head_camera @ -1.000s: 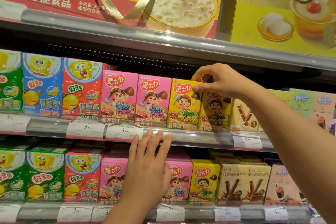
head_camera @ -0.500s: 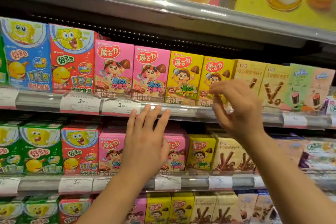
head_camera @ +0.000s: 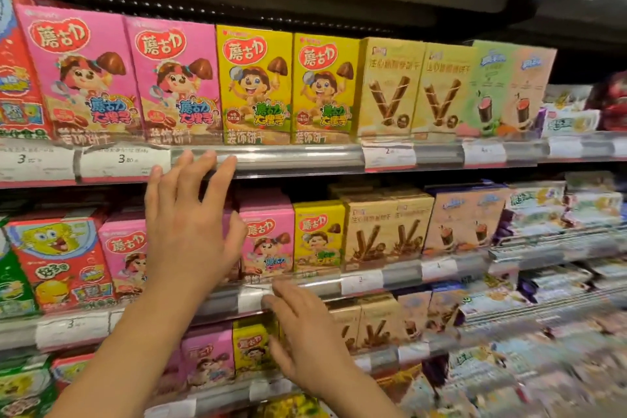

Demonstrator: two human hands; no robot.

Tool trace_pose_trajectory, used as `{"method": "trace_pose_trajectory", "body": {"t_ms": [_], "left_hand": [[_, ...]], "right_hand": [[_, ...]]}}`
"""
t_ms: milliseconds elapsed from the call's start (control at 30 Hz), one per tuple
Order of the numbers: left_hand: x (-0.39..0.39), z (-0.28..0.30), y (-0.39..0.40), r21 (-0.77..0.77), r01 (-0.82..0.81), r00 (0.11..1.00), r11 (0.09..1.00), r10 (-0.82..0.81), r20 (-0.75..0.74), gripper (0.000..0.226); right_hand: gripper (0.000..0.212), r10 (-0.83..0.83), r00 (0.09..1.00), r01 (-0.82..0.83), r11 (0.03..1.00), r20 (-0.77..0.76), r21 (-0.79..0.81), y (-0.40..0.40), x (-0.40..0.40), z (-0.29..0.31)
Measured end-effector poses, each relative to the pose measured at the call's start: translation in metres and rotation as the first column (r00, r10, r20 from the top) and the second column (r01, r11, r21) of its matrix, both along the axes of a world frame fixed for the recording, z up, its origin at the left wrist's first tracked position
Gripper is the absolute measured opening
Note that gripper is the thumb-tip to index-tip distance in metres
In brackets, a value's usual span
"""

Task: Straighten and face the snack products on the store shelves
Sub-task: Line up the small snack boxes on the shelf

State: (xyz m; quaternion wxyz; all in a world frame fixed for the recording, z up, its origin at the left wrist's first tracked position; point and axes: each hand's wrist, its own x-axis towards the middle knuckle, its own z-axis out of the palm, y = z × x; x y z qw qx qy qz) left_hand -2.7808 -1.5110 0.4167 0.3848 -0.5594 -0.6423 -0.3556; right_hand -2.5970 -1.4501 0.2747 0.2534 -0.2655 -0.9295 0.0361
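Observation:
Pink snack boxes (head_camera: 173,78) and yellow snack boxes (head_camera: 254,81) stand upright in a row, fronts forward, on the upper shelf, with beige wafer-stick boxes (head_camera: 390,88) to their right. My left hand (head_camera: 190,224) is spread flat, fingertips touching the upper shelf's front rail (head_camera: 291,158), and it covers a pink box on the middle shelf. Lower down, my right hand (head_camera: 305,336) has straight fingers in front of the middle shelf's rail (head_camera: 325,285) and holds nothing. A pink box (head_camera: 268,237) and a yellow box (head_camera: 317,236) stand beside my left hand.
Red and green cartoon boxes (head_camera: 57,258) fill the left of the middle shelf. Price labels (head_camera: 125,159) line the rails. A lower shelf holds more pink and yellow boxes (head_camera: 251,349). Blurred packets (head_camera: 573,112) crowd the right side. A dark shelf underside runs overhead.
My right hand has dropped from the upper yellow boxes to the middle shelf's rail. The view has shifted down and right. My left hand has stayed against the upper rail.

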Motion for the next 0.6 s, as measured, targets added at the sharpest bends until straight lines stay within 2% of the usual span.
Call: {"method": "trace_pose_trajectory", "body": {"t_ms": [167,300,367,467,600], "left_hand": [[0.006,-0.007,-0.005,-0.041,0.070,0.997,0.997,-0.068,0.043,0.066],[0.008,-0.048,-0.032,-0.119,0.113,0.972,0.986,-0.085,0.221,0.067],[-0.001,-0.082,-0.047,-0.189,0.095,0.943,0.977,-0.027,0.332,0.064],[-0.029,-0.139,-0.078,-0.332,0.032,0.899,0.943,0.118,0.422,0.067],[-0.075,-0.185,-0.121,-0.526,-0.109,0.844,0.844,0.358,0.399,0.072]], "right_hand": [[0.057,0.040,0.999,-0.040,0.999,-0.005,-0.003,0.016,0.014,-0.019],[0.061,0.032,0.999,-0.032,0.999,-0.023,-0.013,0.015,0.012,-0.027],[0.064,0.019,0.999,-0.019,1.000,-0.032,-0.004,0.015,0.010,-0.036],[0.065,-0.014,0.998,0.013,1.000,-0.067,-0.010,0.010,0.002,-0.045],[0.070,-0.090,0.993,0.090,0.996,-0.071,-0.001,0.001,-0.011,-0.052]]}}
